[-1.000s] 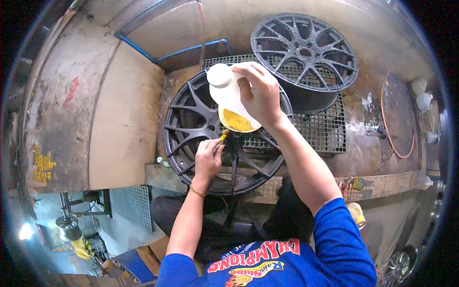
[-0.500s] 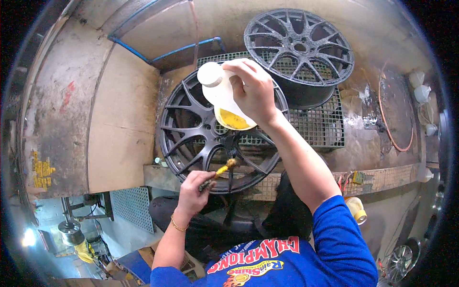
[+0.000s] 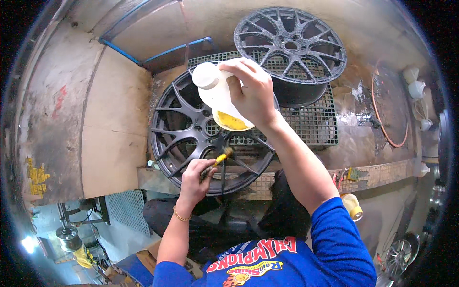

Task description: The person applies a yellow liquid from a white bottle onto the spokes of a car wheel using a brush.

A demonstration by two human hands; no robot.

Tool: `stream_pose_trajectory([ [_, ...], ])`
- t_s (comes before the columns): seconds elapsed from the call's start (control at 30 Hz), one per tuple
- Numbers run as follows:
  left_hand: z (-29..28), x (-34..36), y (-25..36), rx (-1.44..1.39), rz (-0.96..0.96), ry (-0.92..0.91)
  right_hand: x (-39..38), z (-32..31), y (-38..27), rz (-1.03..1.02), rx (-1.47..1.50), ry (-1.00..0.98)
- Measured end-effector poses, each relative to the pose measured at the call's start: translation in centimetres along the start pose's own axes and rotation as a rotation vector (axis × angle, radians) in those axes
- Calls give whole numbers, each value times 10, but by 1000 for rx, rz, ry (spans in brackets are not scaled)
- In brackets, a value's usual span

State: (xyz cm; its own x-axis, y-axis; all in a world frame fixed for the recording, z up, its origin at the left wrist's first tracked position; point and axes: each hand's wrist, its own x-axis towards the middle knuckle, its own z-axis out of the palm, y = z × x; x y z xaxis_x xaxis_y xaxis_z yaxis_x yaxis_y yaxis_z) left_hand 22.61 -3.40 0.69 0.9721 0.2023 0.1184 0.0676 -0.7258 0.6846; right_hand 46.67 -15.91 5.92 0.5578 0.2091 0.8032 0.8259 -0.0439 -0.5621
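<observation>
Holding a bristly brush (image 3: pixel 223 157) over a round, spoked wheel (image 3: pixel 195 133).

Access over the near alloy wheel (image 3: pixel 196 119) is best from the left, where the spokes lie uncovered. The far-right part is obstructed by the white plastic container (image 3: pixel 215 98) and right hand (image 3: pixel 253 91); the right forearm crosses the wheel's right rim. A narrow gap remains between the container's lower edge and the brush (image 3: pixel 222 157), whose handle, with the left hand (image 3: pixel 193 179), blocks the near approach. The far alloy wheel (image 3: pixel 289 39) obstructs travel beyond. A passage runs between the plastic grate (image 3: pixel 313 125) and red hose (image 3: pixel 378 122), right. The tan panel (image 3: pixel 112 129) limits room at left.
</observation>
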Motion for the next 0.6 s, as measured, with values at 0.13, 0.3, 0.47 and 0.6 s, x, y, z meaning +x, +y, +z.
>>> stream_pose_trajectory([
  [0.13, 10, 4, 27, -139, -19, -204, 2, -8, 2, 1, -20, -1],
  [0.3, 41, -2, 32, -297, -243, -56, 2, -6, 2, -2, -21, 20],
  [0.47, 19, 18, 21, -69, -55, -271, 2, -12, 5, 9, -35, 35],
  [0.6, -2, 38, 31, -111, -48, -302, 2, -9, 7, 2, -24, 48],
])
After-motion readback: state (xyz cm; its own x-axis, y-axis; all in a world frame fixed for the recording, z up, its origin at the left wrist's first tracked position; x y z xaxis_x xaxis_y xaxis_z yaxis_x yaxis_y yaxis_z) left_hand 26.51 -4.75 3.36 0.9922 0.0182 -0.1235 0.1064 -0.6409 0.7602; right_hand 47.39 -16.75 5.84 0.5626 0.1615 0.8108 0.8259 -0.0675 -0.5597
